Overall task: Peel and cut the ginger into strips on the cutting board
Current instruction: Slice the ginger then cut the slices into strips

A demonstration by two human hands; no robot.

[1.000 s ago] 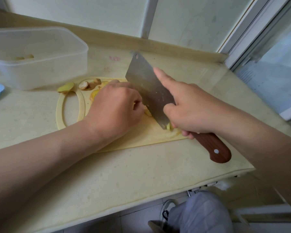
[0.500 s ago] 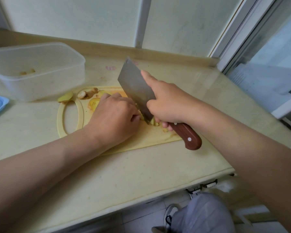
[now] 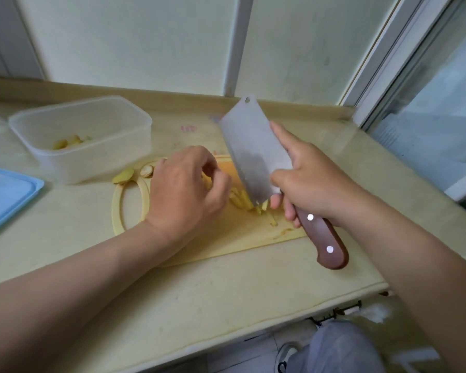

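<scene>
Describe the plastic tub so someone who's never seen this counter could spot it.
On the cream countertop, look just behind the cutting board's handle loop. The tub is a clear, open rectangular box holding a few ginger pieces; the blue lid beside it is flat and opaque.

text: none legible | counter (image 3: pixel 226 292) — faint pink mark (image 3: pixel 189 128), unreadable

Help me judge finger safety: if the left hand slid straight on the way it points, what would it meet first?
Probably the pale yellow cut ginger strips, then the broad steel cleaver just beyond, held by the right hand; depth is unclear.
</scene>
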